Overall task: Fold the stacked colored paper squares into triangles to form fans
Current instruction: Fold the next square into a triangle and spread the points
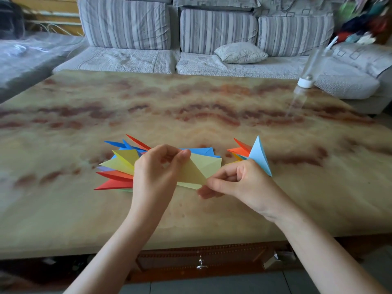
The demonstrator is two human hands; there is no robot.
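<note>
My left hand (157, 168) pinches the upper corner of a pale yellow paper square (201, 166), thumb and fingers curled round its edge; my right hand (239, 183) pinches the near corner of the same square between thumb and forefinger, the other fingers curled in; the square is partly folded along a diagonal and lies low over the marble-patterned table (191, 107), with a blue sheet (199, 151) showing just behind it; to the left, partly under my left hand, a fan of folded triangles (118, 168) spreads in yellow, blue, orange and red; just beyond my right hand a light blue triangle (259, 158) stands tilted beside some orange triangles (240, 150); at the far right edge stands what may be a clear bottle (305, 81) with a white cap, too blurred to be sure; behind the table a striped sofa (127, 24) holds a pale cushion (240, 53).
</note>
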